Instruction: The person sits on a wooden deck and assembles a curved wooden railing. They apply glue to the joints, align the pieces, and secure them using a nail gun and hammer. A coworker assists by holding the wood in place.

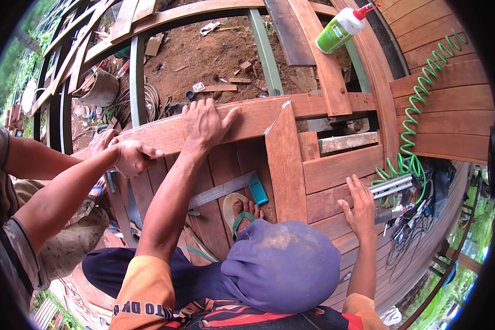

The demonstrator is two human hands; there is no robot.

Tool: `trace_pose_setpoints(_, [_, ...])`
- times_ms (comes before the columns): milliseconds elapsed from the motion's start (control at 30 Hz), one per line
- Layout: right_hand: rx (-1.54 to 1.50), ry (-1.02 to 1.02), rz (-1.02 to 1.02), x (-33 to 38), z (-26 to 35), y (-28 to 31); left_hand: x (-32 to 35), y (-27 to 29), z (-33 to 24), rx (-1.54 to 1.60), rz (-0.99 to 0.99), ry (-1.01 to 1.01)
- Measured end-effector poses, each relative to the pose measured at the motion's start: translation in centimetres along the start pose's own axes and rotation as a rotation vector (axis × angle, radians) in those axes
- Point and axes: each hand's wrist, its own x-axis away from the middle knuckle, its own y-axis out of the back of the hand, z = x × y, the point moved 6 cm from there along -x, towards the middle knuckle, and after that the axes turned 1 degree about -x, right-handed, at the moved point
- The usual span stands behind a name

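Head view: I've got the board (pixel 253 117) directly under the left hand (pixel 204 127), left of centre; fingers fairly close together at its far edge, thumb splayed right, pressing rather than clasping. Right hand (pixel 359 209): fingers loosely spread, holding nothing I can see, over the deck (pixel 341 171), just left of a silver tool (pixel 391 187); contact, can't tell. Co-worker's hand (pixel 131 158) at the board's left.

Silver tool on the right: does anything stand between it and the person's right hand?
Nothing visible stands between them: the right hand is spread open right beside the near end of the silver tool. The green hose loops mostly past the tool's far side. Whether the fingers touch the tool isn't clear.
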Motion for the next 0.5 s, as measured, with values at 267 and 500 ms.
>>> trace_pose_setpoints(267, [-0.063, 0.078, -0.141, -0.5, 2.4, 0.9, 0.0, 0.2, -0.2, -0.016, 0.012, 0.017])
trace_pose_setpoints(500, [-0.327, 0.285, -0.176, -2.5, 9.5, -1.8, 0.4, 0.3, 0.0, -0.006, -0.073, -0.014])
